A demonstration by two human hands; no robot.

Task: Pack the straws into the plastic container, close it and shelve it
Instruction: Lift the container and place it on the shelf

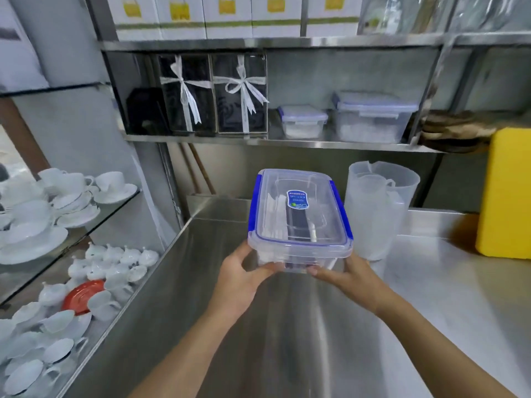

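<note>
Beside the jugs (pixel 379 208), both hands hold the container (pixel 300 216).

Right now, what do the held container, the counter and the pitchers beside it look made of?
Container: clear glossy plastic with blue clips; contents show through. Counter: brushed stainless steel, by its grey sheen and reflections. Pitchers: frosted translucent plastic, apparently nested.

We see from one head-worn wide-angle camera, looking forward and down. It sits close above the steel counter (pixel 431 282), facing the wall shelf (pixel 287 142).
</note>
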